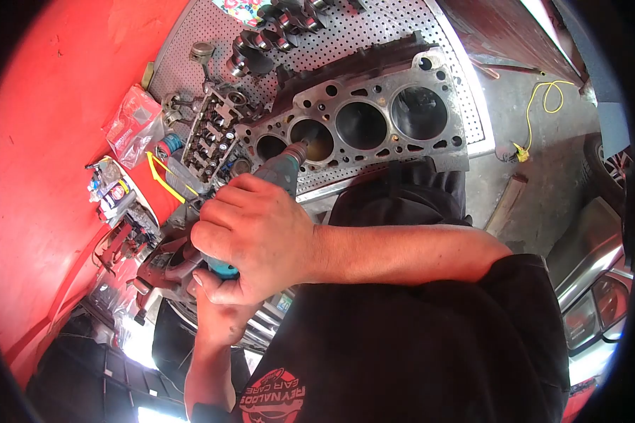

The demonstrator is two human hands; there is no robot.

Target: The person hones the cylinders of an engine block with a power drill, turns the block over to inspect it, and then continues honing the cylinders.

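Observation:
My right hand [257, 236] is wrapped over the body of a teal power drill [281, 173]. Below it, my left hand [226, 319] is closed round the drill's rear part, its fingers mostly hidden. The drill's front end points into the second cylinder bore from the left [317, 146]; its tip is hard to make out. The engine block [321, 113] lies with its four bores facing up on a perforated metal table [476, 106]. Left of the drill, a cylinder head [215, 134] with springs and valve parts stands close to the block.
A crankshaft [250, 56] and a piston with rod [202, 53] lie behind the block. Bottles [116, 194] and plastic bags [132, 123] are at left. On the floor at right are a yellow cord [529, 120] and a wooden piece [506, 204], near a car.

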